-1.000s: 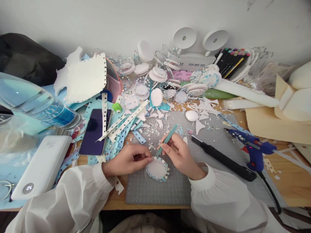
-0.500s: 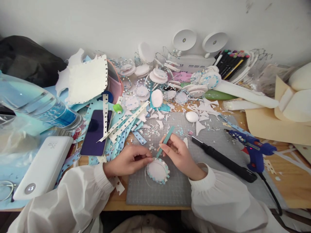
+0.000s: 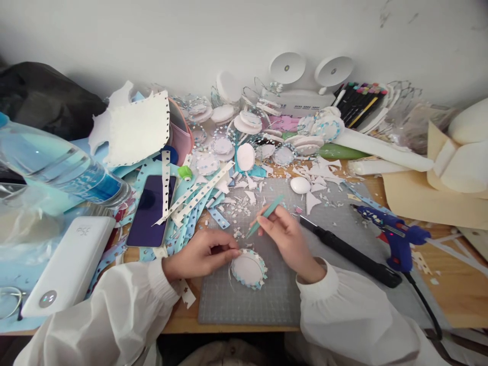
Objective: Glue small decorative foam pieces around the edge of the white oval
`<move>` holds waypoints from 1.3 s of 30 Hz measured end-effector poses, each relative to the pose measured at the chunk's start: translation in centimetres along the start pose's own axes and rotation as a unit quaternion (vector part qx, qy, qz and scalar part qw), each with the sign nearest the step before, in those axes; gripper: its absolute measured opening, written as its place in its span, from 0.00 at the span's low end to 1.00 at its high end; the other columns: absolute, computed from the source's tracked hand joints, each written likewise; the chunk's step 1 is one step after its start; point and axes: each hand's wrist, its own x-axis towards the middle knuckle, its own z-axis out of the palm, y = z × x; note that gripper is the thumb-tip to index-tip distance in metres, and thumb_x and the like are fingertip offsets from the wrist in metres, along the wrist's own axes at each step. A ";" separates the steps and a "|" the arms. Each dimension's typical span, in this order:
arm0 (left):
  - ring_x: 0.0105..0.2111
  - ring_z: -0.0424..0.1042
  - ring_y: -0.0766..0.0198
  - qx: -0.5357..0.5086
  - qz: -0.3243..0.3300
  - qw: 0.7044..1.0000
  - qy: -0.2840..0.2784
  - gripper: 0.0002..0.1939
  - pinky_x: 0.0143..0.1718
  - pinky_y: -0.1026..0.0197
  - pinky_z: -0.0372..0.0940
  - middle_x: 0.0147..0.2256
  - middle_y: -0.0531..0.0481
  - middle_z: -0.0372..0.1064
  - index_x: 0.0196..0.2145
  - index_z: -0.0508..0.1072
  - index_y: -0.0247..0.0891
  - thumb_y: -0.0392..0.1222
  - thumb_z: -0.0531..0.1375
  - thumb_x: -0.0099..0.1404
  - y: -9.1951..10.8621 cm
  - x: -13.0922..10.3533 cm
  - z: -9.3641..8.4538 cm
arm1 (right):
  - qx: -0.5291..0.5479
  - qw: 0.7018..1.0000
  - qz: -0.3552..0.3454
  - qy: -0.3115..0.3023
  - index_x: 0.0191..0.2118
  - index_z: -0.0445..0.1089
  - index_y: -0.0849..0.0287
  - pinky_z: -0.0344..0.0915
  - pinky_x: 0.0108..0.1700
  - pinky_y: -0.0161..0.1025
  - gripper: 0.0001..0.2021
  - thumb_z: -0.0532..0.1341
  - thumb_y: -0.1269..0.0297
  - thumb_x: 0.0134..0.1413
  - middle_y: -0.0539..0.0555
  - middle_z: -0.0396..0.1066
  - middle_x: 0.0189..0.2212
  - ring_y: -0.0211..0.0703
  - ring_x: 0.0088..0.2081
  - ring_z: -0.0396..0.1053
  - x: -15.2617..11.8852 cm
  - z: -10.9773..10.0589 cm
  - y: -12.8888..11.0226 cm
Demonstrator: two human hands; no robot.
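My left hand (image 3: 208,251) pinches the upper left edge of a white oval disc (image 3: 247,269). Small blue and white stars line the disc's rim, and a thin wire loops off its left side. Between the thumb and fingers of my right hand (image 3: 280,231) are teal tweezers (image 3: 267,215), tilted with their tips down to the left. Those tips sit a little above the disc, apart from it; whether they grip a star is too small to tell. Loose paper stars (image 3: 241,211) lie scattered just beyond the tweezers. Under the disc is a grey cutting mat (image 3: 282,305).
Right of the mat's middle lie a black pen-like tool (image 3: 351,254) and a blue glue gun (image 3: 400,236) with its cord. Punched paper strips, a phone (image 3: 150,211), a power bank (image 3: 68,264) and a tilted water bottle (image 3: 61,162) crowd the left. Finished-looking star-rimmed discs (image 3: 247,122) pile up behind.
The tweezers have lifted away from the disc's upper edge, their top leaning further right. My left hand keeps its pinch on the disc. The view has shifted slightly.
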 end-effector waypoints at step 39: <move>0.21 0.55 0.70 -0.177 -0.107 0.965 0.161 0.13 0.23 0.66 0.51 0.20 0.56 0.57 0.36 0.76 0.33 0.42 0.54 0.66 -0.4 -0.2 -0.1 | 0.014 0.953 -0.178 0.244 0.30 0.67 0.54 0.72 0.40 0.47 0.10 0.70 0.63 0.47 0.50 0.72 0.31 0.48 0.37 0.76 1.1 -3.7 -1.3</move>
